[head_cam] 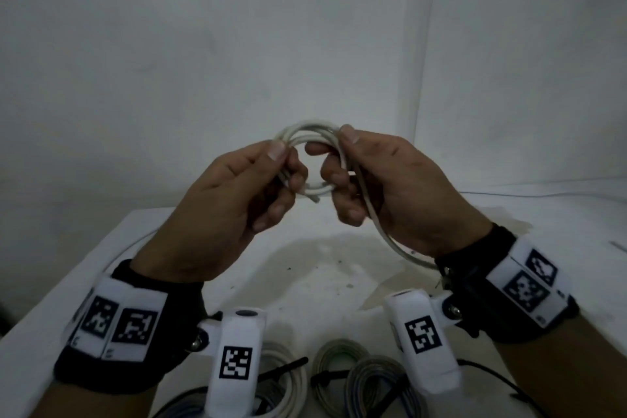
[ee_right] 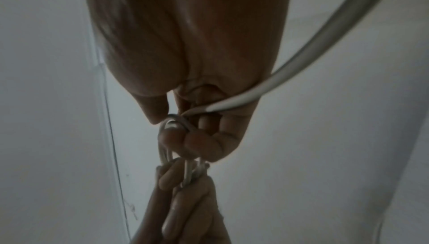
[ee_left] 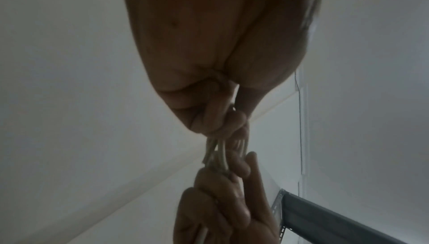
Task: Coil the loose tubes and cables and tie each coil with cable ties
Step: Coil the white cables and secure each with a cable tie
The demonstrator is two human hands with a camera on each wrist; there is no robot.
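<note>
- White walls are backing a white table (head_cam: 142,231).
- Left hand (head_cam: 220,193) and right hand (head_cam: 390,190) are each pinching opposite sides of a white cable coil (head_cam: 307,127).
- Tied coils (head_cam: 342,373) are lying near the table's front edge.

A plain white-painted wall (head_cam: 237,44) fills the upper part of the head view, meeting a second white wall (head_cam: 526,61) at a vertical corner on the right. Below them stands a white flat-topped table (head_cam: 305,268), its surface marked with a pale greyish stain and a few dark specks near the middle. The light is dim and even, giving everything a bluish-grey cast. In the left wrist view a grey metal shelf beam (ee_left: 336,218) on a perforated steel upright (ee_left: 277,209) crosses the lower right corner.
</note>
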